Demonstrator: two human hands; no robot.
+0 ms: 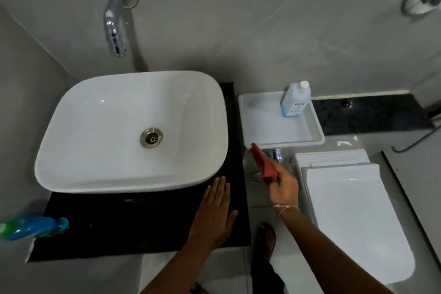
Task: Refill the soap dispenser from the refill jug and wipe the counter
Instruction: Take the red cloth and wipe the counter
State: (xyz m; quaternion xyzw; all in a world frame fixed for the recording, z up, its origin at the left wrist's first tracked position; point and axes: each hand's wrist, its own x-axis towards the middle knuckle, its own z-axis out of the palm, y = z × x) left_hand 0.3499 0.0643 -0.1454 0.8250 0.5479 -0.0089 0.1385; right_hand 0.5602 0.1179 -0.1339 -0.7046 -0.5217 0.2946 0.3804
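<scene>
My left hand [216, 212] lies flat, fingers together, on the black counter [133, 224] just right of the white basin [133, 131]. My right hand [284, 187] is in the air beyond the counter's right edge, closed on a folded red cloth [263, 162] that points up toward the white tray [286, 137]. A clear bottle with blue liquid and a white cap [295, 100] stands upright in the tray's far corner. A blurred blue and green bottle [33, 227] sits at the counter's front left corner.
A chrome tap [114, 28] sticks out of the tiled wall above the basin. A white toilet with closed lid [353, 217] stands to the right, a dark ledge [370, 114] behind it. My foot [266, 243] is on the floor below.
</scene>
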